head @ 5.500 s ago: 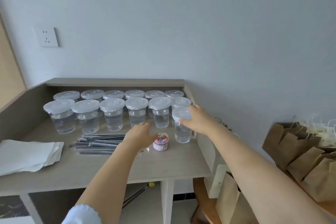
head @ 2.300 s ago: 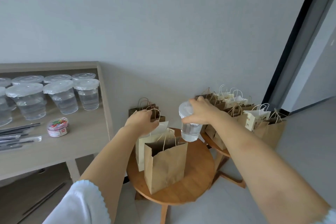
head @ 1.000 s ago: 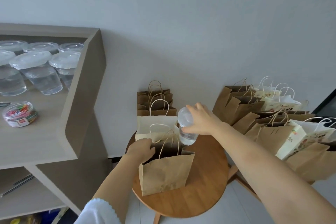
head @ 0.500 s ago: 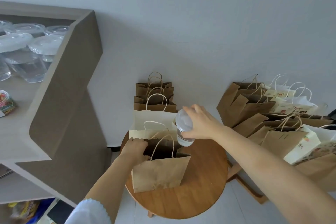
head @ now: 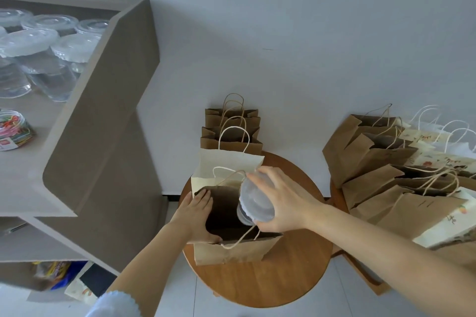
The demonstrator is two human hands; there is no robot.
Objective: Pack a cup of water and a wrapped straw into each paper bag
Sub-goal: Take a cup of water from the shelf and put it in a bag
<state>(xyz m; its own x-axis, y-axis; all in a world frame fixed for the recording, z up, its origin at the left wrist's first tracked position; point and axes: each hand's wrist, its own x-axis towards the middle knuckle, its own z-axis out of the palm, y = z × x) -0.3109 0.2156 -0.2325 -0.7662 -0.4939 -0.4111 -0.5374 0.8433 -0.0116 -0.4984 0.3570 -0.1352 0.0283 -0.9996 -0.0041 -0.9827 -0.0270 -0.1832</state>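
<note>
A brown paper bag stands open on a round wooden stool. My right hand grips a lidded clear cup of water by its rim, right over the bag's mouth and partly inside it. My left hand holds the bag's left edge, thumb curled over the rim, keeping it open. A cream paper bag stands just behind, with several brown bags behind that. No wrapped straw shows in this view.
Several more lidded cups of water and a tub of coloured clips sit on the grey desk at left. A crowd of brown and printed paper bags fills a second stool at right.
My right hand has carried the cup from the desk to the stool and lowered it into the mouth of the brown bag. My left hand has taken the bag's left edge and spread it open.
</note>
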